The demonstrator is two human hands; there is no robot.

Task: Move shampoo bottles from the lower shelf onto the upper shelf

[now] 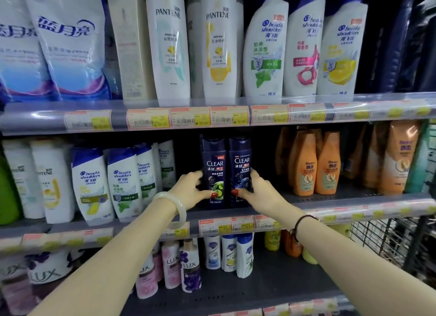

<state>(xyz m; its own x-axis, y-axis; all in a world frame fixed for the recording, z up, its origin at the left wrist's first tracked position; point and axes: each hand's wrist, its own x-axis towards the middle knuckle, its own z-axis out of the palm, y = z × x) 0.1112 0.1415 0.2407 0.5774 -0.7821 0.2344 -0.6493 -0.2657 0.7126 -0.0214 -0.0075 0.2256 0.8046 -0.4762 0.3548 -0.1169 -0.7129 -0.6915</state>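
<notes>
On my head camera, my left hand [191, 190], in from 7 o'clock, curls round the left Clear bottle [213, 169] and my right hand [257, 190], from 5 o'clock, round the right Clear bottle [241, 169], pressed together upright on the lower shelf [349, 191], probably to lift both to 12 o'clock.

Glossy dark plastic Clear bottles [225, 171] stand on a matt grey perforated metal shelf [330, 195] edged with paper price tags [225, 226].
</notes>
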